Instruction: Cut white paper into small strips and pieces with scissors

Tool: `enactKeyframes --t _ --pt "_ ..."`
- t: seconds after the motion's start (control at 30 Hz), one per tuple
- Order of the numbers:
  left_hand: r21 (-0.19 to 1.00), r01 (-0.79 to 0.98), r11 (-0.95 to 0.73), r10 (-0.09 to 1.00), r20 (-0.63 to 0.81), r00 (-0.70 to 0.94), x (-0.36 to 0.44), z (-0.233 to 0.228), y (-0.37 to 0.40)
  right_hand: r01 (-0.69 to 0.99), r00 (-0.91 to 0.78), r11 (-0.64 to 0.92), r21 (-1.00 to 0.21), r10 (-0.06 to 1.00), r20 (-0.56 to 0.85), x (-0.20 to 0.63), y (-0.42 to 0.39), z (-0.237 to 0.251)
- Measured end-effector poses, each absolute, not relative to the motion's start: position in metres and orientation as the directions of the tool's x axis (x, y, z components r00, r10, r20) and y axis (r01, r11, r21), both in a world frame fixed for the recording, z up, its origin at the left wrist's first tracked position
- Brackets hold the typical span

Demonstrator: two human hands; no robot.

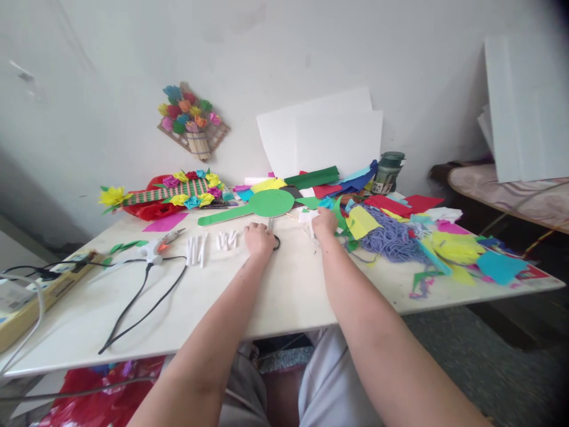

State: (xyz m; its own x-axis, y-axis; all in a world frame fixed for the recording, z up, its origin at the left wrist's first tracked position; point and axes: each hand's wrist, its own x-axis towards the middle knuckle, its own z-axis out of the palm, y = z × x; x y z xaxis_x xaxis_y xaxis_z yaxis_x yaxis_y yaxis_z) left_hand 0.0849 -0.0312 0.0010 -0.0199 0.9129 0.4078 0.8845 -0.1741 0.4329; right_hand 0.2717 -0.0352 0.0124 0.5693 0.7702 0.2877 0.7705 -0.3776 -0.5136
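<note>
Left hand (260,238): fingers curled over scissors (277,242), near side of green cutout (271,203), grip unclear; scissors probably stiff, best taken by handle loops. Right hand (325,223): fingers bent at white pieces (306,217), hold unclear; likely light, easily creased, edge-pinched.

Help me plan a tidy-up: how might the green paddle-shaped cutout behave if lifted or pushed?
The green cutout looks thin and flat, so it is probably light and unlikely to roll. Its handle is long and narrow, so it may bend if lifted from that end. Yellow paper lies against its far edge and might shift if pushed.
</note>
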Motion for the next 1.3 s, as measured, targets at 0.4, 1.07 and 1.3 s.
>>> enactKeyframes --t 0.4,1.07,1.3 --pt "0.545 0.827 -0.137 0.924 0.371 -0.091 0.077 -0.002 -0.026 0.845 0.507 -0.403 -0.352 0.814 0.285 0.269 -0.034 0.013" --pt "0.726 0.537 -0.429 0.887 0.451 0.099 0.086 0.012 -0.033 0.935 0.250 -0.030 -0.354 0.761 0.598 0.266 -0.036 0.025" --pt "0.944 0.145 -0.296 0.946 0.269 0.179 0.137 0.027 -0.014 0.933 0.176 0.081 -0.349 0.744 0.645 0.262 -0.041 0.026"
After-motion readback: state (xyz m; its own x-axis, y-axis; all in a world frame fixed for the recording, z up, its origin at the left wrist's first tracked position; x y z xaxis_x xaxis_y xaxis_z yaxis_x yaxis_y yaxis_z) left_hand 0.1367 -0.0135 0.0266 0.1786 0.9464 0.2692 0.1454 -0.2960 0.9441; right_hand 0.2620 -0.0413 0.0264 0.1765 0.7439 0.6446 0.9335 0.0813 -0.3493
